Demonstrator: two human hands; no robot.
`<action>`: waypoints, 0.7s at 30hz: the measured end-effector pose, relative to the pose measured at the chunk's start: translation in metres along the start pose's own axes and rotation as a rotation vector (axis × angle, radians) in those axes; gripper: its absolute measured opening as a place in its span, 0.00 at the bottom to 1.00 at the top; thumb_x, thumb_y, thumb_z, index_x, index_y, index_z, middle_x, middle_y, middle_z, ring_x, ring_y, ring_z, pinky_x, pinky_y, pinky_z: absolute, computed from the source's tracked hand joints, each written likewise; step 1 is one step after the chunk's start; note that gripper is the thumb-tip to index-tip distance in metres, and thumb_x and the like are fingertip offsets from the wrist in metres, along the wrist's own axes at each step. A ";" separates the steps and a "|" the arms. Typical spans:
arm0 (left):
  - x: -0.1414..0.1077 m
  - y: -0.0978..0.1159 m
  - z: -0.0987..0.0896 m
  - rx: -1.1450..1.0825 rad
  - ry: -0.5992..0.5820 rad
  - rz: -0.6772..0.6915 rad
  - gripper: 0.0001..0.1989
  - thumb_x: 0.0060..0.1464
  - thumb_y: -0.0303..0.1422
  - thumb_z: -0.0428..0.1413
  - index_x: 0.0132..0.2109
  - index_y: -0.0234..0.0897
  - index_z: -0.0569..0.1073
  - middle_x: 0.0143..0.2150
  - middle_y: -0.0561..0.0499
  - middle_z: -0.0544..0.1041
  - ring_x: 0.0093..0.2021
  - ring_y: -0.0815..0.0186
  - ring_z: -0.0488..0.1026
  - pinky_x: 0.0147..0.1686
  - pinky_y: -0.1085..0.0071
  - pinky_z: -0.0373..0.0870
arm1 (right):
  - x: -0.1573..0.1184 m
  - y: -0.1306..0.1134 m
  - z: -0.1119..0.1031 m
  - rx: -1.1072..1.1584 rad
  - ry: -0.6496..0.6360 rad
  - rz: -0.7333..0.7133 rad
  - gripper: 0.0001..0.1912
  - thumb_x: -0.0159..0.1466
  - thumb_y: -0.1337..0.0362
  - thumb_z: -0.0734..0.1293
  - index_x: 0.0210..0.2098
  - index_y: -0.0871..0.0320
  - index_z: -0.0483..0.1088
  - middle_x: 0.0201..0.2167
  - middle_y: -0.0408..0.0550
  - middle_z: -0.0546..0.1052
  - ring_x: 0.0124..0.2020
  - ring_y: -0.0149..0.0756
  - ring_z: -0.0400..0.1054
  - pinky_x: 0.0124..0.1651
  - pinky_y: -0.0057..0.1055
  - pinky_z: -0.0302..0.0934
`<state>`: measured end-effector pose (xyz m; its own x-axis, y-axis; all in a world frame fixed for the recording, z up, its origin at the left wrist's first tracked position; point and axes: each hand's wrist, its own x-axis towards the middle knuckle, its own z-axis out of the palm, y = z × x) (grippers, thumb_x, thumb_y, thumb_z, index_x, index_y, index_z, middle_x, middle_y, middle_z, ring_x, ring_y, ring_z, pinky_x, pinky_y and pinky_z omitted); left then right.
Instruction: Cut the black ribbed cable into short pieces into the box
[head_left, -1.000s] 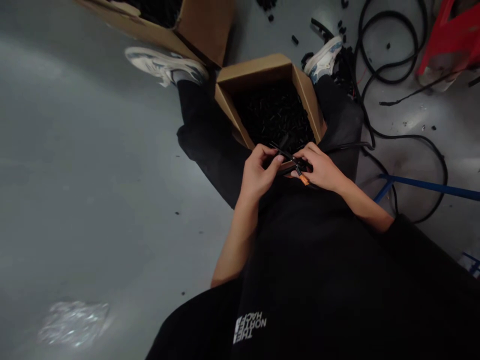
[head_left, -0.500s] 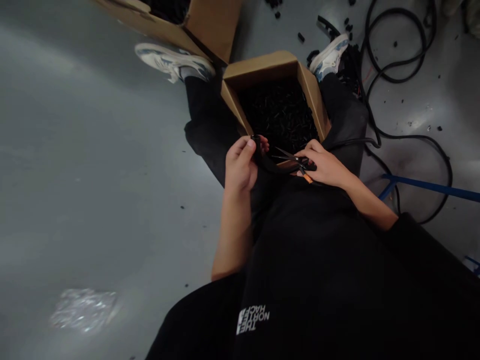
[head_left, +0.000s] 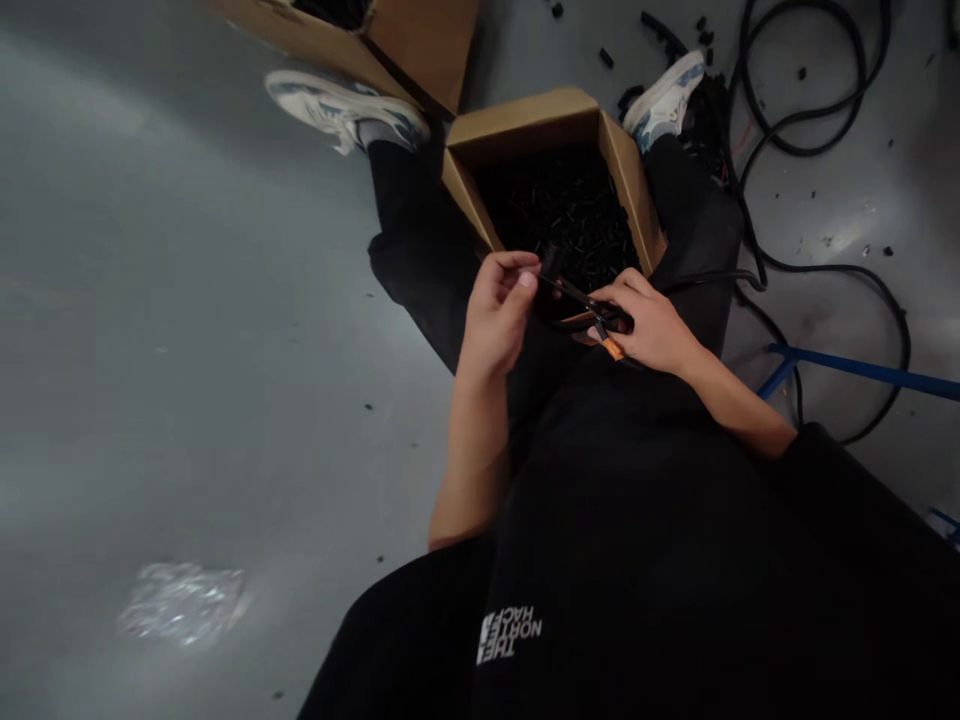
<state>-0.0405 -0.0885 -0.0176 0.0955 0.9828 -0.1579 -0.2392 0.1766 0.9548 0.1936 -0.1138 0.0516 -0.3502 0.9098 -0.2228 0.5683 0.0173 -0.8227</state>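
My right hand [head_left: 649, 322] is closed round the handles of dark scissors [head_left: 576, 294] with an orange part near the grip. Their blades point left toward my left hand [head_left: 501, 312], which pinches the black tube [head_left: 553, 262] near its end. This tube curves below the blades and passes under my right hand. Both hands are over the near edge of an open cardboard box [head_left: 525, 118] that holds many small black pieces [head_left: 574, 205].
A second cardboard box [head_left: 424, 40] stands at the top, beside my left shoe [head_left: 337, 108]. Black hose [head_left: 840, 268] lies in loops on the floor at the right, near a blue metal bar [head_left: 862, 367]. Clear plastic [head_left: 182, 603] lies at lower left.
My left hand has moved slightly right and up, closer to the scissors. The scissor blades look closer together, and the tube's end has shifted right with my left hand.
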 end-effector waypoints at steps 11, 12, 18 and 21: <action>-0.009 0.005 0.018 -0.011 -0.131 0.040 0.25 0.59 0.55 0.72 0.38 0.41 0.72 0.28 0.56 0.79 0.22 0.72 0.74 0.21 0.77 0.67 | 0.002 0.016 0.008 0.232 0.020 -0.112 0.23 0.64 0.52 0.78 0.54 0.54 0.76 0.53 0.50 0.71 0.48 0.38 0.71 0.54 0.42 0.77; -0.010 0.006 0.018 -0.041 -0.177 0.008 0.26 0.58 0.55 0.73 0.37 0.40 0.72 0.28 0.55 0.79 0.21 0.72 0.74 0.20 0.77 0.67 | 0.002 0.016 0.006 0.214 0.030 -0.138 0.24 0.63 0.52 0.79 0.54 0.54 0.76 0.53 0.50 0.71 0.50 0.40 0.71 0.55 0.44 0.77; -0.013 0.010 0.019 -0.116 -0.134 -0.035 0.28 0.56 0.57 0.73 0.35 0.40 0.72 0.28 0.54 0.80 0.22 0.72 0.74 0.21 0.78 0.68 | -0.002 0.009 0.005 0.020 0.022 -0.138 0.23 0.67 0.52 0.78 0.58 0.51 0.77 0.53 0.49 0.71 0.49 0.40 0.73 0.56 0.46 0.77; -0.014 0.011 0.021 -0.100 -0.070 -0.020 0.28 0.56 0.56 0.73 0.33 0.39 0.71 0.27 0.54 0.80 0.22 0.73 0.73 0.21 0.79 0.67 | -0.003 0.010 0.008 -0.082 0.028 -0.119 0.22 0.70 0.53 0.76 0.60 0.50 0.77 0.54 0.49 0.70 0.51 0.42 0.74 0.56 0.46 0.77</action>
<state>-0.0239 -0.1011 -0.0001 0.1677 0.9736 -0.1548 -0.3319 0.2036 0.9211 0.1942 -0.1197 0.0403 -0.3985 0.9105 -0.1102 0.5833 0.1589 -0.7966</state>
